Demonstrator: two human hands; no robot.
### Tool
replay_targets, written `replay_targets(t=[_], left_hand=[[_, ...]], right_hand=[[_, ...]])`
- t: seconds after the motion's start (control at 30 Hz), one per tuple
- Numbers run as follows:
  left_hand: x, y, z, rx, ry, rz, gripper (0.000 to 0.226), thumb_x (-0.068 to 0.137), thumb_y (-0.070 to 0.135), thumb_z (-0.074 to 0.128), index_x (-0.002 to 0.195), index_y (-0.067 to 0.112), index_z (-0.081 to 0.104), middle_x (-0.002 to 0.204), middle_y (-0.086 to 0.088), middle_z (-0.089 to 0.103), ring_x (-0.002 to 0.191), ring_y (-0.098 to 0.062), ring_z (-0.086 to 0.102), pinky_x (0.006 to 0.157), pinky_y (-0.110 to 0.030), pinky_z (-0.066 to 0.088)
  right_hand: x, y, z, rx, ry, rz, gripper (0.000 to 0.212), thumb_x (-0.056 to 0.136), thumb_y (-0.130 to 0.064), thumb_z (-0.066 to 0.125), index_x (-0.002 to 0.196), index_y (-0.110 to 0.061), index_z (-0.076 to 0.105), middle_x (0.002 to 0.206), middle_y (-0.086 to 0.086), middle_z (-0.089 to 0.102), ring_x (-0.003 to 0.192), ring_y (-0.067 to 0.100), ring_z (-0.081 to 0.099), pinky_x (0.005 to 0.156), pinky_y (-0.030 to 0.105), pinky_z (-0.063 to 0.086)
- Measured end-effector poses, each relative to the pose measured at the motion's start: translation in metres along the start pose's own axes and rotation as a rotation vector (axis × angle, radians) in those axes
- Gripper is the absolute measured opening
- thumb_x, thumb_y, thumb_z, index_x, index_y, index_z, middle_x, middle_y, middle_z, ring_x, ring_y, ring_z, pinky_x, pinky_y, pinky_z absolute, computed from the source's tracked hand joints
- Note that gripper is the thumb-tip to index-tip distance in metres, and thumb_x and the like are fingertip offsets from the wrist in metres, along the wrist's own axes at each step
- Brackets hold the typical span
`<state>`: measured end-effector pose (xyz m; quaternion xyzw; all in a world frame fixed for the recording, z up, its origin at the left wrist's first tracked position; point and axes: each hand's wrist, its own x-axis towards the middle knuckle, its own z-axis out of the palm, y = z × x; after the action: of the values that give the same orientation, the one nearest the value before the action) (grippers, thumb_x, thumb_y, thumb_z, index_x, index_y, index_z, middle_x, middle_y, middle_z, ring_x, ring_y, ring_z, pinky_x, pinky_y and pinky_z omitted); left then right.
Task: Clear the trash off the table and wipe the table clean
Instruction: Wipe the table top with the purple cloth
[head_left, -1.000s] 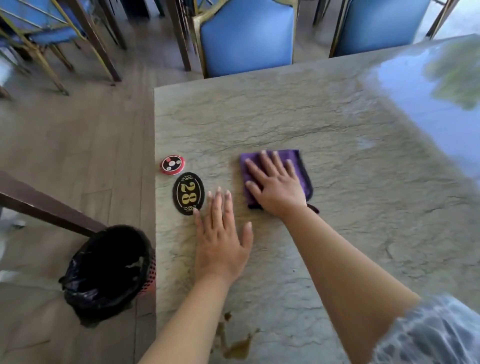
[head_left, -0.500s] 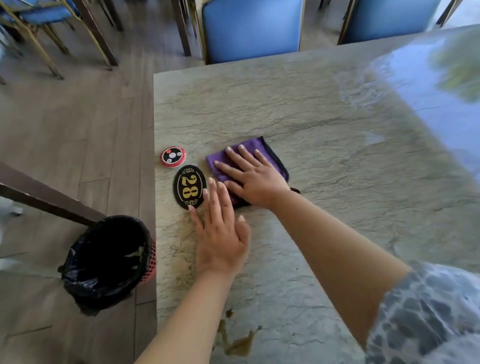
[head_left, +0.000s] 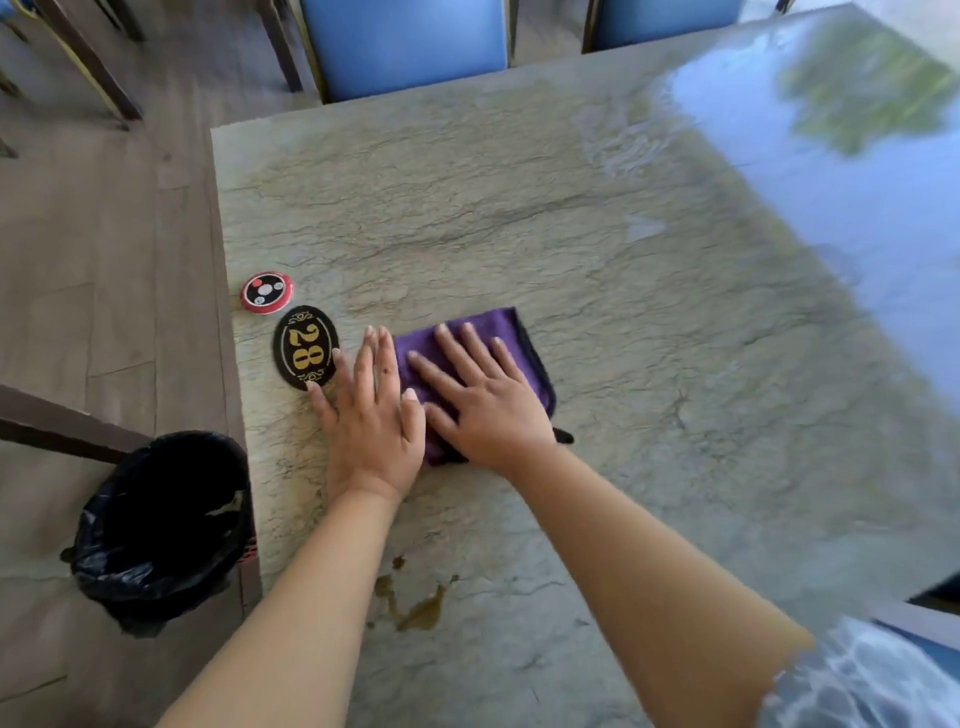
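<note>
Right hand (head_left: 488, 410) lay flat and fully open on the purple cloth (head_left: 511, 338), palm down, fingers spread, pressing not gripping; that spreads load over the folded cloth so it drags evenly across the worktop (head_left: 519, 208), which fits a wiping stroke. Left hand (head_left: 371, 415) was also flat and open, holding nothing, palm on the bare stone just beside the cloth's left edge, thumb touching or overlapping that edge; reads as bracing body weight while leaning over. Its little-finger side sat right against the oval number plate (head_left: 305, 347) marked 28, with a round red call button (head_left: 266, 292) just beyond, both near the left edge of the worktop. Cloth was under the right palm and fingers, its far right corner and dark trim showing past the fingertips, a small dark tab poking out by the wrist. No loose trash visible on the stone, so clearing looked done and wiping was the step in hand. Brown spill (head_left: 415, 608) sat near the front edge, between the two forearms, well short of the cloth and not yet wiped. Black-lined bin (head_left: 161, 525) stood on the floor off the left edge. Probable next need: pull the cloth back toward the spill.
</note>
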<state>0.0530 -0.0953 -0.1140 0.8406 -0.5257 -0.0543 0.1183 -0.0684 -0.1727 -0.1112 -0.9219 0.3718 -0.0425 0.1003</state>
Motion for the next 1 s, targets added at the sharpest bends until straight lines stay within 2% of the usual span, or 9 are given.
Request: replay_targets(t=[0.1,0.2,0.33,0.5,0.63,0.7,0.8,0.87,1.0], left_hand=[[-0.002,0.001,-0.001,0.064,-0.059,0.156,0.063,0.090,0.047,0.021,0.150,0.030,0.030,0.161,0.003,0.016,0.147,-0.034,0.014,0.110,-0.067,0.006],[-0.005,0.002,-0.001,0.115,-0.115,0.322,0.063,0.089,0.053,0.022,0.149,0.035,0.030,0.162,0.008,0.011,0.149,-0.019,0.007,0.113,-0.064,0.000],[-0.002,0.001,-0.005,0.026,-0.119,0.294,0.060,0.090,0.048,0.015,0.148,0.038,0.030,0.160,0.012,0.017,0.147,-0.007,0.009,0.115,-0.060,-0.002],[-0.002,-0.002,-0.008,-0.034,-0.153,0.321,0.070,0.084,0.048,0.007,0.148,0.035,0.031,0.160,0.011,0.017,0.148,-0.009,0.010,0.114,-0.061,-0.003],[-0.007,0.023,-0.011,-0.116,-0.113,0.428,0.065,0.088,0.048,0.019,0.146,0.027,0.038,0.157,0.002,0.029,0.146,-0.020,0.022,0.112,-0.064,0.001],[-0.007,0.042,-0.006,-0.140,-0.126,0.527,0.063,0.089,0.046,0.021,0.147,0.026,0.036,0.157,0.003,0.029,0.146,-0.017,0.023,0.113,-0.064,0.001],[-0.002,0.070,0.005,-0.120,-0.237,0.578,0.070,0.086,0.049,0.005,0.151,0.030,0.023,0.161,0.011,0.014,0.149,-0.011,0.008,0.113,-0.059,-0.009],[0.001,0.084,0.011,-0.106,-0.238,0.611,0.070,0.086,0.047,0.005,0.150,0.030,0.027,0.160,0.011,0.016,0.148,-0.012,0.012,0.113,-0.059,-0.008],[0.003,0.094,0.027,-0.013,-0.196,0.661,0.063,0.091,0.046,0.019,0.147,0.025,0.038,0.157,0.004,0.029,0.145,-0.016,0.025,0.114,-0.060,0.006]], right_hand=[[-0.033,0.048,-0.011,-0.063,-0.018,-0.039,0.058,0.091,-0.060,0.027,0.147,-0.042,0.029,0.159,-0.004,0.021,0.148,0.019,0.015,0.120,0.043,0.012],[-0.063,0.085,-0.021,-0.060,0.012,0.382,0.062,0.090,-0.065,0.017,0.149,-0.045,0.013,0.161,-0.008,0.002,0.149,0.016,-0.001,0.121,0.040,0.003],[-0.066,0.047,-0.016,-0.039,0.030,0.885,0.063,0.095,-0.058,0.019,0.152,-0.038,0.002,0.162,0.002,-0.010,0.148,0.023,-0.011,0.119,0.044,-0.005],[-0.075,-0.045,0.010,-0.031,0.053,0.545,0.064,0.093,-0.059,0.027,0.152,-0.037,0.014,0.161,0.004,0.003,0.149,0.026,-0.001,0.118,0.043,-0.002],[-0.124,-0.014,0.002,-0.068,-0.048,0.200,0.058,0.095,-0.061,0.028,0.149,-0.045,0.012,0.161,-0.006,0.008,0.149,0.017,0.001,0.120,0.039,0.002],[-0.136,0.021,-0.008,-0.071,-0.015,0.342,0.058,0.093,-0.063,0.024,0.148,-0.047,0.013,0.160,-0.009,0.007,0.149,0.015,0.001,0.119,0.040,0.005],[-0.131,0.049,-0.018,-0.017,0.042,0.916,0.062,0.092,-0.063,0.017,0.150,-0.045,0.003,0.161,-0.007,-0.007,0.149,0.016,-0.007,0.120,0.040,-0.003],[-0.121,0.034,-0.014,-0.017,0.070,1.137,0.063,0.095,-0.059,0.019,0.152,-0.038,0.001,0.161,0.001,-0.010,0.148,0.022,-0.010,0.119,0.042,-0.007],[-0.140,0.013,-0.006,-0.033,0.076,0.812,0.064,0.092,-0.059,0.024,0.151,-0.039,0.013,0.161,0.001,0.001,0.149,0.023,-0.001,0.118,0.041,-0.001]])
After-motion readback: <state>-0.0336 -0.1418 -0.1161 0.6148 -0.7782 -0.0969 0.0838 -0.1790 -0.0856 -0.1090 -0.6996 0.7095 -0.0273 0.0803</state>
